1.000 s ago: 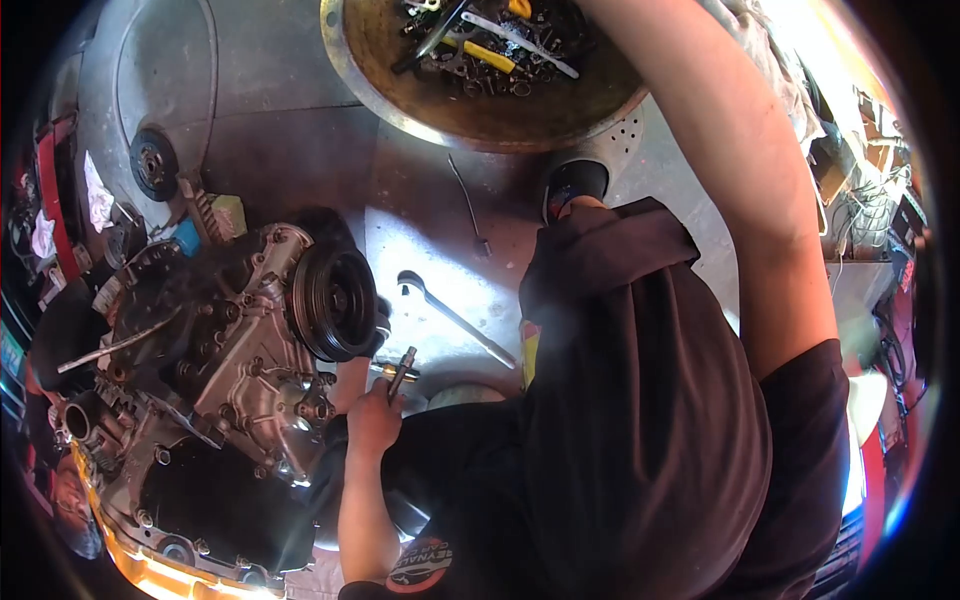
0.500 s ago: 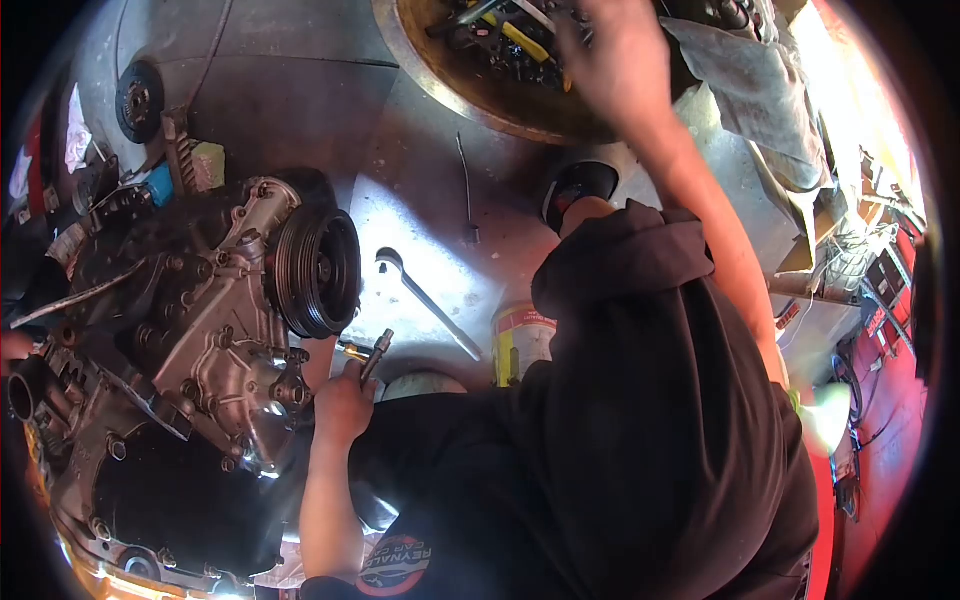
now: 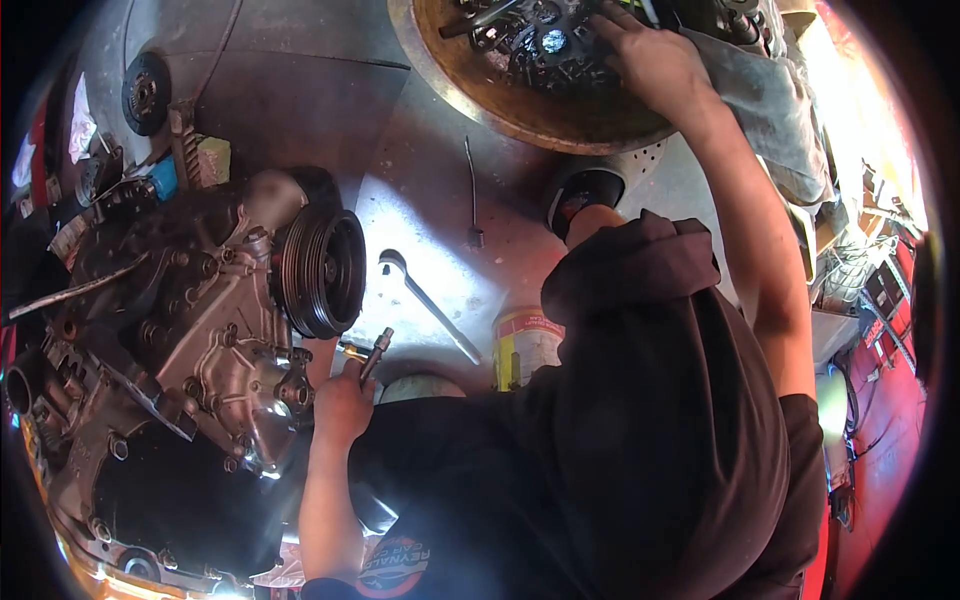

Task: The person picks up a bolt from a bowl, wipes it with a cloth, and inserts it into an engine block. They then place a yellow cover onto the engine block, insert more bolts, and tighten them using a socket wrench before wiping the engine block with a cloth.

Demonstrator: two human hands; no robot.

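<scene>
My left hand [image 3: 342, 408] is wrapped round a slim metal tool that looks like a socket extension [image 3: 376, 354], its bright end pointing up. It is beside the engine [image 3: 225, 365], close below the ribbed crankshaft pulley [image 3: 318, 272]. At the top, my right hand [image 3: 665, 72] reaches over the rim of a round metal basin [image 3: 500, 122]. Its fingers stretch over loose bolts and small dark parts [image 3: 555, 65]; nothing can be seen held in them. A bar-like tool [image 3: 490, 14] lies in the basin too.
On the floor lie a long-handled ratchet [image 3: 432, 308] and a thin rod with a socket-like end [image 3: 473, 192]. A labelled can [image 3: 527, 347] stands by my knee. Grey cloth [image 3: 775, 105] hangs right of the basin. A dark round disc [image 3: 147, 94] is at upper left.
My right hand has moved right and slightly down, with its fingers now stretched over the parts. The yellow piece seen amid the parts no longer shows there. My left hand has stayed put.
</scene>
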